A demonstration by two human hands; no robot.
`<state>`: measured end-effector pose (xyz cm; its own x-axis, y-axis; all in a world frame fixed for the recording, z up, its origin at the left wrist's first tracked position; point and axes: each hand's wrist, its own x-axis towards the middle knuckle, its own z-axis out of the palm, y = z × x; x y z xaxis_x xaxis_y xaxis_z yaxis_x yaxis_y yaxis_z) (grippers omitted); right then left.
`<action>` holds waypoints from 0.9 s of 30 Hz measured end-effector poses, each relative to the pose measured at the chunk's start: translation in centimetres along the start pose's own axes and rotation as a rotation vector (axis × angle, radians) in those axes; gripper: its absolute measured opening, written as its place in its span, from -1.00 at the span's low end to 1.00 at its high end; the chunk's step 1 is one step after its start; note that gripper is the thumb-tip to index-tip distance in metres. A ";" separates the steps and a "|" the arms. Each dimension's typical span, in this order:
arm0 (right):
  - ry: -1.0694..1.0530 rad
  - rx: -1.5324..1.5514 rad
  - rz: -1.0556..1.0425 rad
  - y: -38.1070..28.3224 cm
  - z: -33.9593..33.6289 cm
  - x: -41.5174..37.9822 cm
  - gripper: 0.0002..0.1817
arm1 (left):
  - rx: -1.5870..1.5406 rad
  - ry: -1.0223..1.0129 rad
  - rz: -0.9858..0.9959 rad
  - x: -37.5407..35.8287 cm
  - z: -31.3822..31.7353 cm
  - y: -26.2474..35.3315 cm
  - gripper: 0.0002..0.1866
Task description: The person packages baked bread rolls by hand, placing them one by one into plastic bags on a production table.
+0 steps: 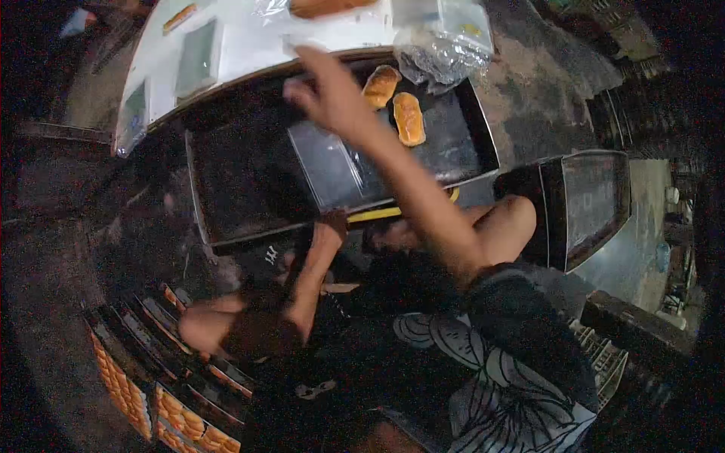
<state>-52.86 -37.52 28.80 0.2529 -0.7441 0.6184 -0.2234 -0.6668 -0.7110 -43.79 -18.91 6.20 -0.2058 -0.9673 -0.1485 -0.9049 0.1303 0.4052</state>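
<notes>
My right hand (328,94) is raised over the dark tray (476,177), close to the edge of the white table. Motion blurs it, but the fingers look apart and I see nothing between them. My left hand (332,220) is at the tray's near edge, by the lower end of a clear plastic bag (325,162) that lies flat in the tray. Shadow hides its fingers, so whether it grips the bag does not show. Two golden-brown bread rolls, one farther back (381,84) and one nearer (410,119), lie right of my right forearm.
On the white table (249,38) lie flat plastic packs (200,60) and a brown item (325,6) at the far edge. Crumpled clear plastic (445,57) hangs over the tray's far right corner. Another tray (596,204) stands at right. Stacked trays with bread (181,415) are at lower left.
</notes>
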 end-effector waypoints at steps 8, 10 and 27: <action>-0.921 0.428 0.820 -1.5 -2.5 -24.8 -0.72 | -0.218 -0.089 -0.139 -1.3 -11.0 3.9 -0.83; -0.518 -0.011 0.939 -2.9 -2.2 -23.7 -0.75 | -0.324 -0.055 -0.098 -1.5 -10.5 5.7 -0.85; -0.070 0.959 1.251 3.9 -5.6 -15.9 -0.55 | -0.029 0.408 0.395 -0.9 -12.8 7.8 -0.28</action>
<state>-62.97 -28.55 18.08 0.4194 -0.7603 -0.4960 0.3327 0.6371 -0.6953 -45.87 -19.78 21.01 -0.3609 -0.8529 0.3773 -0.7764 0.4989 0.3851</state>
